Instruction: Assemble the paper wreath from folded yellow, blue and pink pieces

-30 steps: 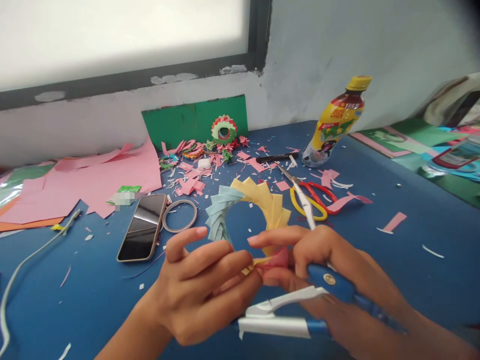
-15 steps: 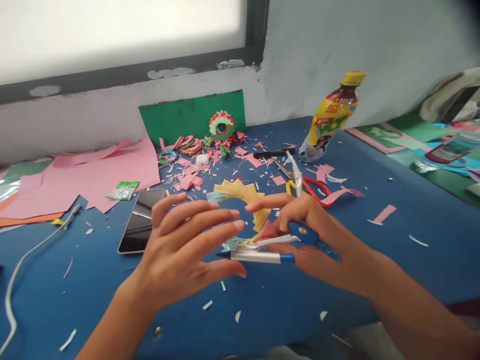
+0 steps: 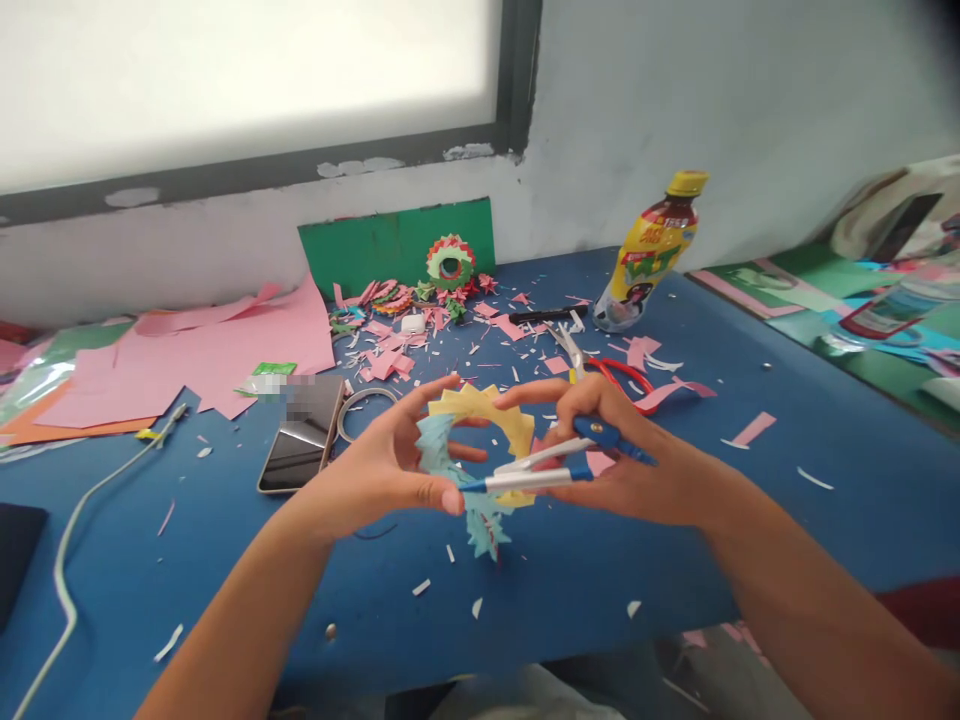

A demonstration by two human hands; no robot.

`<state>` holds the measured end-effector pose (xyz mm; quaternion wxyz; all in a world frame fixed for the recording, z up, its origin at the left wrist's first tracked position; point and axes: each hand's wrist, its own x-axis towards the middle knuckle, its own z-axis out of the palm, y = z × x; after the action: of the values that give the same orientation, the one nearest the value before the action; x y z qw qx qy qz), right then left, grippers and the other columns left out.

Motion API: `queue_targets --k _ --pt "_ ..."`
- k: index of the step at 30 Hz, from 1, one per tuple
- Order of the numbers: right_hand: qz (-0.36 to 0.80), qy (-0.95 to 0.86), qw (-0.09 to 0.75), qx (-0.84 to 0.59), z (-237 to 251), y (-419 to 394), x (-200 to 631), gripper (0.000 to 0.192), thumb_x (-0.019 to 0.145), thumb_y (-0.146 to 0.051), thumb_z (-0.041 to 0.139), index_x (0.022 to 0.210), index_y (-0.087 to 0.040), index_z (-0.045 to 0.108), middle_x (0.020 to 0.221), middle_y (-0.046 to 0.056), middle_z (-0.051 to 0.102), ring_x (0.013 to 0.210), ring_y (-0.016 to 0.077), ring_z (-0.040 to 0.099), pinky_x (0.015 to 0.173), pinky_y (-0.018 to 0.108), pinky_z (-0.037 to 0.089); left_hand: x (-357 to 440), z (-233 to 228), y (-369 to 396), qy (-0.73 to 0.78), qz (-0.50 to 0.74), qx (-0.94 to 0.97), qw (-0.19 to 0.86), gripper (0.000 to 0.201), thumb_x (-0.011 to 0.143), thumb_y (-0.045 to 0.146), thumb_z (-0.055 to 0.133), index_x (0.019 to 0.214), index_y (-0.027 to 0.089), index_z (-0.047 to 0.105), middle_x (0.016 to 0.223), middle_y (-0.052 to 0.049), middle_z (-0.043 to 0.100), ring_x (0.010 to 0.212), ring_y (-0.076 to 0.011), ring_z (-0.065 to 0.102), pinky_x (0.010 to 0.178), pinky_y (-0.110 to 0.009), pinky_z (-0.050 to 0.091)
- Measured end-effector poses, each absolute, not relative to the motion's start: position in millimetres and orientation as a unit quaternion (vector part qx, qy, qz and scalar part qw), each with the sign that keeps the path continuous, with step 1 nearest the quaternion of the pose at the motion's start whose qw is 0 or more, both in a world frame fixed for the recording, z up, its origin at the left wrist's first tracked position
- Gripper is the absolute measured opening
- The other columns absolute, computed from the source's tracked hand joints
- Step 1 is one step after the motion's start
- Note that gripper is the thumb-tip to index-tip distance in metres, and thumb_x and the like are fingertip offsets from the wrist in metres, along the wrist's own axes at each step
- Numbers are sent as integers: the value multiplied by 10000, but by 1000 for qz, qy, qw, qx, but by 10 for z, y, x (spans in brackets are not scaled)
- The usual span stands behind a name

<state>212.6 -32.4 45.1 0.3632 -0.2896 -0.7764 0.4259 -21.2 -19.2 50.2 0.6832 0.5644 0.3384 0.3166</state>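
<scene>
Just below the middle of the frame, both hands hold up a folded paper ring (image 3: 480, 440) above the blue table (image 3: 825, 540), its yellow segments arching across the top and right, its pale blue ones running down the left side and trailing off in a tail that points toward the bottom of the frame. The left hand (image 3: 382, 470) grasps the blue side of the ring, thumb in front and fingers spread behind it. The right hand (image 3: 622, 460) pinches the yellow side with its fingertips and also grips a blue and white compass (image 3: 547, 468); the compass lies nearly level, its long axis running left to right, its hinge by the right hand's fingers and its tips pointing toward the left hand. Right of the ring, further back, red and yellow scissors (image 3: 607, 372) lie on the table, with a yellow-capped bottle (image 3: 645, 255) beyond them. A phone (image 3: 304, 435) and a tape roll (image 3: 365, 405) lie left of centre, beside pink paper sheets (image 3: 202, 360), and paper scraps are scattered all over the table
</scene>
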Motion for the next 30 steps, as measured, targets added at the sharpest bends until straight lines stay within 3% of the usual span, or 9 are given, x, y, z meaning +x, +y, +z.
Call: queue_targets --k 4,10,16,19,24,30 --pt "444 -722 423 -321 447 -272 2092 371 731 -171 659 815 -246 305 1255 47 478 791 108 624 636 252 558 -41 447 -251 354 366 469 722 608 591 352 778 1132 201 545 981 -97 664 855 -243 644 705 -320 515" --pt "464 -709 433 -309 446 -255 2038 363 734 -144 642 826 -246 306 1252 37 469 721 76 619 660 263 554 155 383 -344 407 440 426 678 582 563 173 795 1092 168 552 760 -31 693 728 -170 646 700 -278 497" --pt "431 -717 438 -328 422 -289 1950 361 729 -156 645 811 -241 303 1209 39 493 753 71 580 620 223 538 253 302 -378 401 496 350 686 460 595 161 760 1006 176 554 857 -17 679 818 -175 637 735 -266 475" --pt "421 -713 445 -342 403 -284 1932 353 739 -177 637 815 -240 298 1209 57 490 806 95 589 637 243 542 298 296 -400 390 524 359 666 490 594 169 766 1025 180 533 900 -32 676 834 -187 638 755 -289 482" --pt "410 -713 458 -336 356 -280 1896 347 750 -232 643 832 -240 306 1195 59 496 909 124 580 677 257 540 348 316 -444 424 550 377 613 580 536 161 799 1046 174 524 763 -10 663 701 -160 632 659 -263 497" --pt "414 -703 454 -357 357 -288 1869 336 766 -285 624 823 -242 296 1205 71 489 897 134 574 651 270 536 281 285 -412 416 529 415 613 475 594 173 772 997 172 521 718 10 633 669 -125 610 637 -221 477"
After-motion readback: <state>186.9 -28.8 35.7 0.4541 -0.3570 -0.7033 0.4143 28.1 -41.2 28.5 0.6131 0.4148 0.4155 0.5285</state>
